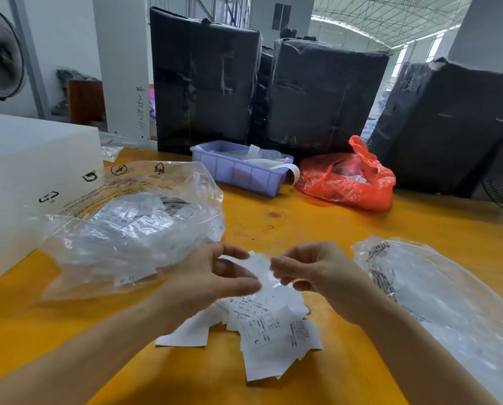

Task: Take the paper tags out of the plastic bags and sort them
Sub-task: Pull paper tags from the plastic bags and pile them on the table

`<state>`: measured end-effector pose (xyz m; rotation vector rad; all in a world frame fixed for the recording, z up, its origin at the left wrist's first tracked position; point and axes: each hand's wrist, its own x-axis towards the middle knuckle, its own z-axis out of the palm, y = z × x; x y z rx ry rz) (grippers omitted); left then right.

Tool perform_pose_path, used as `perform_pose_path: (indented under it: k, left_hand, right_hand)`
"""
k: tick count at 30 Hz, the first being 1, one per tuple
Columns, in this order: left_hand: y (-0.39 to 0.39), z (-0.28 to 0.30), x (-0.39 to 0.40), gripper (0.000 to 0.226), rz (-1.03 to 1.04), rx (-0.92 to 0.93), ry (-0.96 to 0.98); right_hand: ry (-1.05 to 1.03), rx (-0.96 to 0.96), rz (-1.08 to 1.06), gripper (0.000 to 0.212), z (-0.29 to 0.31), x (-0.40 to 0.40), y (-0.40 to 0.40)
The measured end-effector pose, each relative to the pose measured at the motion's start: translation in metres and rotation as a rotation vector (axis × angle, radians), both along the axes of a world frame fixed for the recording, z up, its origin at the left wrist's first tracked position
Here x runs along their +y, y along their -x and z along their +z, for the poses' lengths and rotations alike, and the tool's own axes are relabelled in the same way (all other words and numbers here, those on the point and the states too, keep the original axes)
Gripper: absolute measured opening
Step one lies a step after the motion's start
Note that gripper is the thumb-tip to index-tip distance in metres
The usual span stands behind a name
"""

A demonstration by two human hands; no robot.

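**Both hands on one small bag above the tag pile**

Left hand [215,276] and right hand [308,273] pinch a small clear bag [263,273] between them, just above a loose pile of paper tags [270,331] on the yellow table [303,226]. Size letters S and L readable on the tags. Large clear bag of tags [133,226] lies left, against a white box [25,176]. Another clear bag [437,293] lies right. Farther back: lilac tray [238,171], red bag [352,182] beside it, black wrapped bales [326,92] behind.

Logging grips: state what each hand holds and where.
Both hold one small clear bag with a tag: left hand pinches its left edge, right hand its right edge.
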<state>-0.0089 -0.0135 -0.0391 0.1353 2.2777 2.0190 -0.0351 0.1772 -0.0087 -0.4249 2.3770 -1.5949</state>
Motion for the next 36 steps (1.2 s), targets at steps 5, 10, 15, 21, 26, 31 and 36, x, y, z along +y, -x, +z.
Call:
perform_pose_path:
  k: [5, 10, 15, 21, 26, 31, 36]
  left_hand:
    - [-0.005, 0.002, 0.005, 0.069, -0.165, 0.024, -0.031]
    - [-0.003, -0.001, 0.002, 0.038, -0.001, 0.078, -0.003]
    - [0.004, -0.006, -0.006, 0.029, 0.185, 0.079, -0.025]
    - [0.004, -0.01, -0.005, 0.049, 0.202, 0.069, 0.016]
    - [0.001, -0.012, -0.004, 0.048, 0.157, 0.073, 0.016]
    - [0.001, -0.011, -0.002, 0.037, 0.116, 0.048, -0.025]
    - [-0.001, -0.011, -0.002, 0.028, 0.099, 0.015, -0.073]
  right_hand:
    - [-0.094, 0.076, 0.121, 0.023, -0.005, -0.011, -0.008]
    - [-0.102, 0.174, 0.093, 0.028, -0.005, -0.014, -0.01]
    - [-0.595, 0.314, 0.164, 0.021, -0.004, -0.002, -0.004]
    - [-0.808, 0.267, 0.304, 0.044, -0.017, -0.008, -0.007]
    - [-0.782, 0.276, 0.292, 0.037, -0.017, -0.008, -0.006]
    - [-0.7, 0.295, 0.256, 0.022, -0.016, -0.008, -0.004]
    - [-0.62, 0.268, 0.222, 0.017, -0.013, -0.005, -0.002]
